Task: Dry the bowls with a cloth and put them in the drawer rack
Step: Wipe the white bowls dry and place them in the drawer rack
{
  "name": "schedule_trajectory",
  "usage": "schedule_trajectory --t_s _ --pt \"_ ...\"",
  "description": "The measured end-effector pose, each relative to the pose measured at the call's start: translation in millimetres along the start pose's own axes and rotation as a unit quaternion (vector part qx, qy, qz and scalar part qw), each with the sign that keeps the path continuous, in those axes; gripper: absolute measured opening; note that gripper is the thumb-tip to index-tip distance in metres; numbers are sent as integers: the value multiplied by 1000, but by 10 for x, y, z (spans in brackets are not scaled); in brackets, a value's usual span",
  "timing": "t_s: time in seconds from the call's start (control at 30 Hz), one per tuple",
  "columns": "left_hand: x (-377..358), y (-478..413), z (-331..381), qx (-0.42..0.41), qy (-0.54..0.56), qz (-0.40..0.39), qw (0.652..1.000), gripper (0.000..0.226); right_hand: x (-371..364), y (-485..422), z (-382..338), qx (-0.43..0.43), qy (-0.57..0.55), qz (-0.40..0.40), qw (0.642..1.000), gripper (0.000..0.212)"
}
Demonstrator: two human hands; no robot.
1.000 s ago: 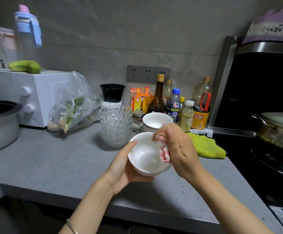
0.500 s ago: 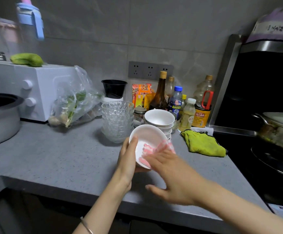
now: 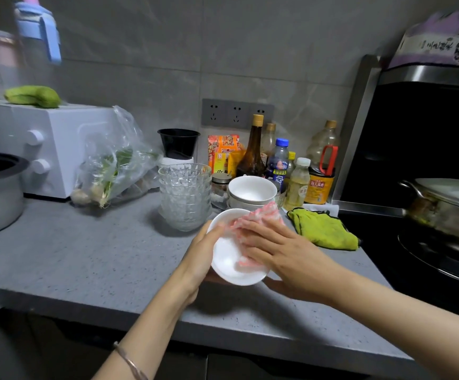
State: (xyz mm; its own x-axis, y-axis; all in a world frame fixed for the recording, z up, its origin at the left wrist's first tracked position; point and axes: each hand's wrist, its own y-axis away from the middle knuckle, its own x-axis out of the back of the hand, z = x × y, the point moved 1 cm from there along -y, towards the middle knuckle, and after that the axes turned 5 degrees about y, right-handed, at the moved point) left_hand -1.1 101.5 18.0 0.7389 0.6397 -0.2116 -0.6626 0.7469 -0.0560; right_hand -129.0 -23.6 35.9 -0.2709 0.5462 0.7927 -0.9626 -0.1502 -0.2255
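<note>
White glazed ceramic sets the terms: the small white ceramic bowl (image 3: 228,267) is held in the air, tilted with its mouth toward the wearer, above the front part of the grey speckled counter (image 3: 85,256). The left hand (image 3: 199,259) grips it from the left side, thumb over the rim and fingers behind the wall. The right hand (image 3: 283,250) lies flat, fingers straight and spread, pressing a pink-and-white woven cloth (image 3: 261,218) into the hollow. Its thumb seems to reach under the lower rim, though that part is too blurred to be sure.

I judge the bowl light and stiff but brittle, and slick if damp, so a hold on rim and wall with the thumb hooked inside looks safest. The cloth is soft and will bunch.

Close behind stand a stack of white bowls (image 3: 251,187) and a stack of clear cut-glass bowls (image 3: 185,196), both easy to knock. A yellow-green rag (image 3: 321,229) lies to the right, with a metal pot (image 3: 442,198) beyond it. Open counter lies to the left, and its front edge runs just below the hands. No drawer rack is in view.
</note>
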Motion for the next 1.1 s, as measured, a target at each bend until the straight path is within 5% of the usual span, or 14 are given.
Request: schedule_trajectory --t_s 0.13,0.27,0.37,0.47,0.63,0.77,0.83,0.97,1.1 --pt "-77 36 -64 -2 45 66 997 20 10 33 -462 -49 -104 -18 993 76" --pt "-128 67 -67 1 87 96 992 17 99 10 -631 -90 -310 0 946 65" --pt "-50 61 -26 -19 37 61 997 22 62 28 -297 -29 -208 34 977 40" --pt "13 54 43 11 -12 -5 1000 29 -6 60 -15 14 -54 40 998 38" --pt "3 47 116 33 -28 -13 999 28 -34 5 -240 -11 -38 52 998 26" --pt "-58 45 61 36 -4 24 999 25 64 -80 -559 -111 -183 46 976 48" --pt "-18 44 78 34 -23 11 999 25 85 -44 -540 -86 -229 31 969 42" --pt "105 58 141 62 -60 -48 995 28 -42 68 -142 27 -47 96 994 35" --pt "131 30 160 36 -44 -77 995 23 8 15 -120 43 6 106 993 36"
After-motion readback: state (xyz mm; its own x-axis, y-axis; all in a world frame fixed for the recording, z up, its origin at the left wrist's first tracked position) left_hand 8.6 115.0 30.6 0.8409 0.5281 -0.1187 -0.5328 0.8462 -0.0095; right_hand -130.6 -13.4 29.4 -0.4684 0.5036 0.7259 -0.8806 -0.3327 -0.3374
